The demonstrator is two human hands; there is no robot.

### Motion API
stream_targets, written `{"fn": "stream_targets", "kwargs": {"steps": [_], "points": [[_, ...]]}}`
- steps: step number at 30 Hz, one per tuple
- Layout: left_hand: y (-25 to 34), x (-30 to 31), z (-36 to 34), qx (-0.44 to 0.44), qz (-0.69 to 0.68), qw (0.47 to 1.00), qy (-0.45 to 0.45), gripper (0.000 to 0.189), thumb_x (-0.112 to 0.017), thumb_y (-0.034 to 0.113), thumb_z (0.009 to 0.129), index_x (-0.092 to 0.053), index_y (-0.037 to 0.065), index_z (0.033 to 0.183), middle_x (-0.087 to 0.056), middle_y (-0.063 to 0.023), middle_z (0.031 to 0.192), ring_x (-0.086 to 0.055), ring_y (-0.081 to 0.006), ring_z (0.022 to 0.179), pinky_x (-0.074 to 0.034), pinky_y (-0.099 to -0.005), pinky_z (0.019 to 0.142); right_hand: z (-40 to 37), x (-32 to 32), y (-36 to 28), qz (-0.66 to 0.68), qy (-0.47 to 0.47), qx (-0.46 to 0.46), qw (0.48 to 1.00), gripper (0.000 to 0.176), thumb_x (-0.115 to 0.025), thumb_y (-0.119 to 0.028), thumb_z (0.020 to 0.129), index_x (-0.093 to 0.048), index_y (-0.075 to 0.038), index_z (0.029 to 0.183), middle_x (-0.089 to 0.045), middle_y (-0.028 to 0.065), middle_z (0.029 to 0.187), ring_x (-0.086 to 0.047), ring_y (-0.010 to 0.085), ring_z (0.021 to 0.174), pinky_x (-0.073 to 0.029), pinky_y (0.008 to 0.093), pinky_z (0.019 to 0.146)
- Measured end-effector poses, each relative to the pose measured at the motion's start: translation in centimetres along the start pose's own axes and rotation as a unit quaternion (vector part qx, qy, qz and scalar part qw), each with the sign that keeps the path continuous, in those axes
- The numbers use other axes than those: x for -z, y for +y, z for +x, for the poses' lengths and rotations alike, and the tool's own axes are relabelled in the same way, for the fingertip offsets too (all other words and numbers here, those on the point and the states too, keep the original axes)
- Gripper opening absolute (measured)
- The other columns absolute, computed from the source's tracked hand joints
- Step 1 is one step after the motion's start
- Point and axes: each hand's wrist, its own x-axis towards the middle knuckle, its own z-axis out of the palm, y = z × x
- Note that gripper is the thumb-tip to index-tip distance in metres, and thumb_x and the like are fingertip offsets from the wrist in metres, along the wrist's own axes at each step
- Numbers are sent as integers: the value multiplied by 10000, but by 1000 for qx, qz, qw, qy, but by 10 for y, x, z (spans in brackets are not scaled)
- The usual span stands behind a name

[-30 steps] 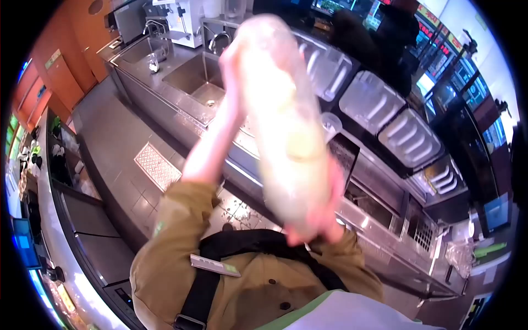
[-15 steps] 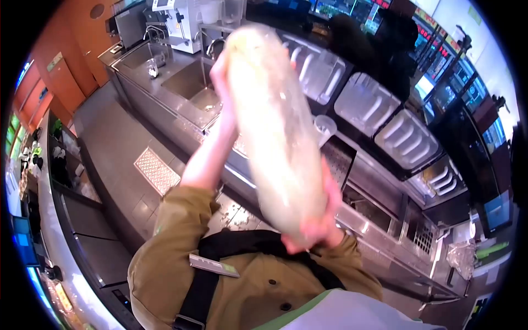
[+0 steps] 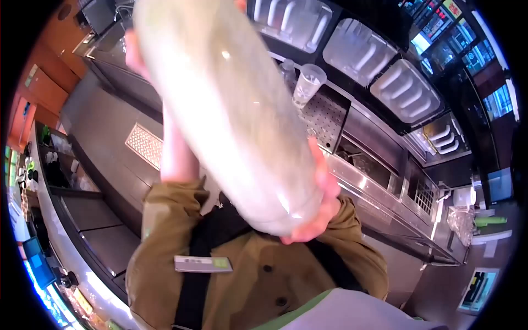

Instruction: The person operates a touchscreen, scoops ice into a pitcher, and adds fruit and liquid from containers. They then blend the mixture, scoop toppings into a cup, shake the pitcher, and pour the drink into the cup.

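Very close to the camera, a large translucent shaker (image 3: 225, 110) with pale, milky contents slants from upper left to lower right. My left hand (image 3: 135, 55) is wrapped round its upper end, mostly hidden behind it. At the lower end, my right hand (image 3: 318, 212) cups the rounded bottom with its fingers curled against the side. The shaker's top is cut off by the frame edge and its surface is smeared by motion. Behind it, a clear plastic cup (image 3: 309, 85) stands on the counter by a perforated drip tray (image 3: 324, 116).
Clear lidded bins with white handles (image 3: 360, 50) line the back of the counter. A steel sink unit (image 3: 363, 159) runs to the right. A back counter (image 3: 71, 250) stands at left, and a metal floor grate (image 3: 144, 146) lies between.
The shaker has swung up and to the left, nearer the camera, with both hands still on it. The view has shifted too, showing more of the plastic cup and drip tray.
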Motion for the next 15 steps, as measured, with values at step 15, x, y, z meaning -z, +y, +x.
{"fn": "stream_targets", "kwargs": {"steps": [15], "points": [[-15,-30,-7,-44,70,988,132,701,-488,527,783,-407,-38,1190,-509,-165,1131,-528,-292,995,-440,-386,855,5,31,-29,-179,-59,167,968,595,-596,-458,761,-439,-34,1147,-411,139,1134,-435,229,1080,-406,338,870]]}}
